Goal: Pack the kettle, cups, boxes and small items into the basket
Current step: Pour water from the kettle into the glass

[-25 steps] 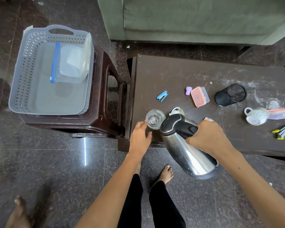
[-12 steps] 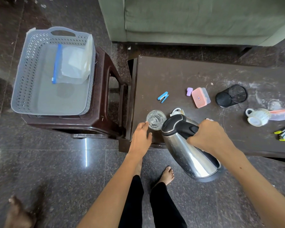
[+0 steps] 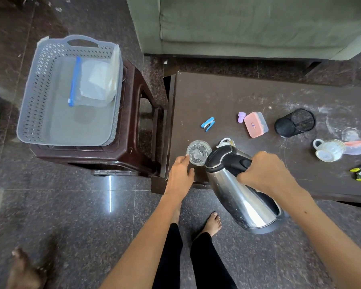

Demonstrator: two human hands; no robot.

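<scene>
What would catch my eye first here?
The steel kettle, tilted and gripped by its black handle in the right hand, spout near a clear glass that the left hand touches at the table's corner. Left, a grey basket sits on a stool.

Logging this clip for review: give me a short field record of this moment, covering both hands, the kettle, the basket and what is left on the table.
right hand: right hand grips the black handle of the steel kettle, tilted, spout end toward the glass
left hand: left hand, fingers touching the glass
basket: grey basket on the brown stool, holds a zip bag
table: table has a blue stapler, pink box, black mesh cup, teacup
packed: kettle not yet
</scene>
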